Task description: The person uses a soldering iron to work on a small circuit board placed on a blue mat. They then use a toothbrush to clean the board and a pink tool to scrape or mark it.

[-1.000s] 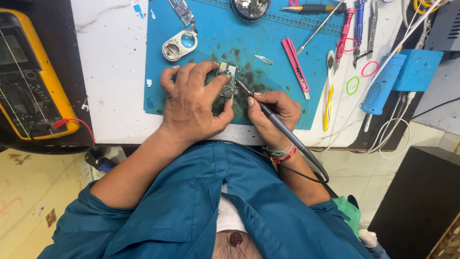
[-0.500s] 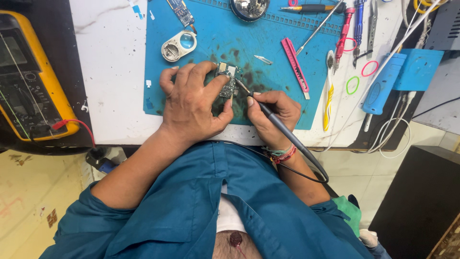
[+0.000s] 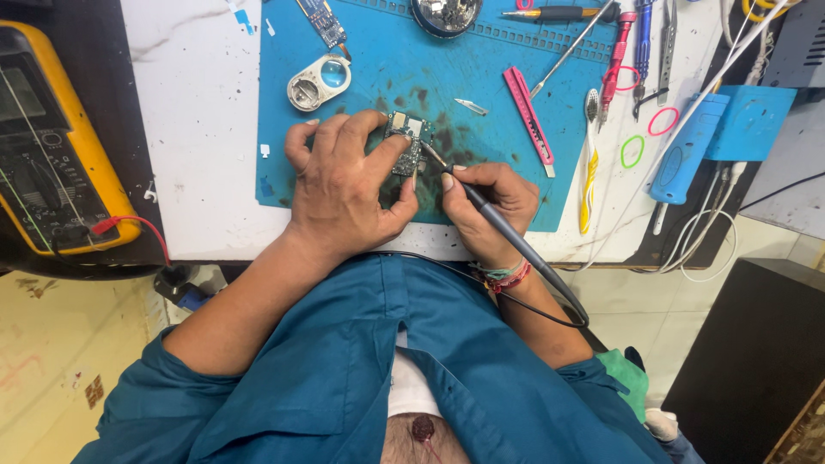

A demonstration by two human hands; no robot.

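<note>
Soldering iron (image 3: 503, 230) runs diagonally, tip up-left onto small circuit board (image 3: 407, 142) on blue mat (image 3: 481, 77), right hand (image 3: 490, 202) pinching it closed pen-style, left hand (image 3: 348, 185) fingers pressing board flat.

Screen: one, on the yellow-cased multimeter (image 3: 47, 142) at the far left edge of the bench. Rectangular grey display (image 3: 19, 93) set in a black face, tilted, unlit. Packages, labels and signs: none can be made out among the bench items.
</note>
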